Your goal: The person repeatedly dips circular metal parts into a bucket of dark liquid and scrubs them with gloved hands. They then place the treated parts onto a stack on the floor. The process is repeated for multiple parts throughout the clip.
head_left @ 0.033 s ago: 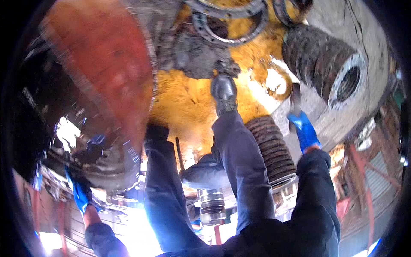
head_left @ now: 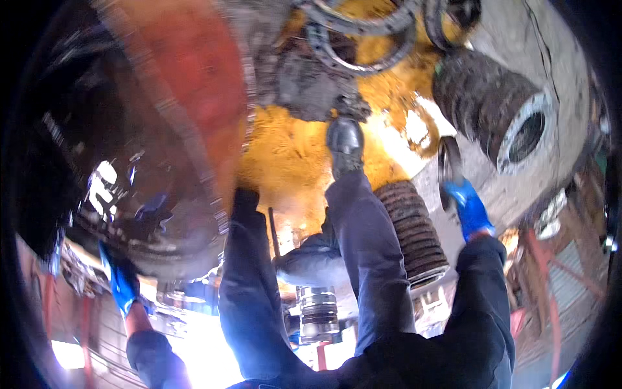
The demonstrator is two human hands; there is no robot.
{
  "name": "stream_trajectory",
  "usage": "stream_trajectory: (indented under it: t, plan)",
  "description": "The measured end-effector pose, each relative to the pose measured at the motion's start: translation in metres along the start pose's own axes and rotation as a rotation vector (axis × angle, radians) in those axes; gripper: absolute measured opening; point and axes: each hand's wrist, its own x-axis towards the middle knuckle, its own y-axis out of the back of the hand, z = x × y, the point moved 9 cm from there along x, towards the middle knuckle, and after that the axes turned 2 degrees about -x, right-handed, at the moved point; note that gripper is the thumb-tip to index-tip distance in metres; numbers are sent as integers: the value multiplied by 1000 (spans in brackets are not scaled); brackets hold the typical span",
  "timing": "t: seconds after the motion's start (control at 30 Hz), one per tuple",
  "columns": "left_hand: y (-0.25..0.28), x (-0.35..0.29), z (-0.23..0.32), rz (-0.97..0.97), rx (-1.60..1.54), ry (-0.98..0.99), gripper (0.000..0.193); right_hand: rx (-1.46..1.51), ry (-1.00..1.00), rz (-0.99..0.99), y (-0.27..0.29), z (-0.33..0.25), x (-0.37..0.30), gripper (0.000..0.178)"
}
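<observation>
My right hand, in a blue glove, grips a dark metal ring by its near edge and holds it at a slant over the grey floor. At the left, my left hand, also blue-gloved, is at the near edge of a large dark, shiny round metal piece with a red face. Its fingers are partly hidden in shadow, so their grip does not show. Between my legs and my right arm lies a ribbed dark cylinder. Another ribbed cylinder with a pale flanged end lies beyond my right hand.
Flanged metal rings lie at the far side on a yellow, wet-looking floor patch, beside a dark heap. My black shoe stands on the patch. A metal coupling-like cylinder shows between my legs.
The ring in my right hand has turned, so more of its round face shows. The view has shifted slightly, and the large round piece appears a little further right.
</observation>
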Motion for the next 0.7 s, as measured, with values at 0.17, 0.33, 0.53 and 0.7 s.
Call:
stream_trajectory:
  t: [0.17, 0.33, 0.53, 0.7]
  plan:
    - [-8, 8, -1, -98, -268, 26, 50, -196, -110, 27, 10, -37, -99, 22]
    - [-29, -10, 35, 102, -366, 339, 49, -337, -51, -6, -37, -103, -238, 48]
    - [-4, 20, -7, 280, -229, 167, 53, -468, 136, -107, -79, -180, -325, 55]
    - [-7, 29, -30, 377, -134, 245, 61, -534, 288, -84, -157, -263, -326, 56]
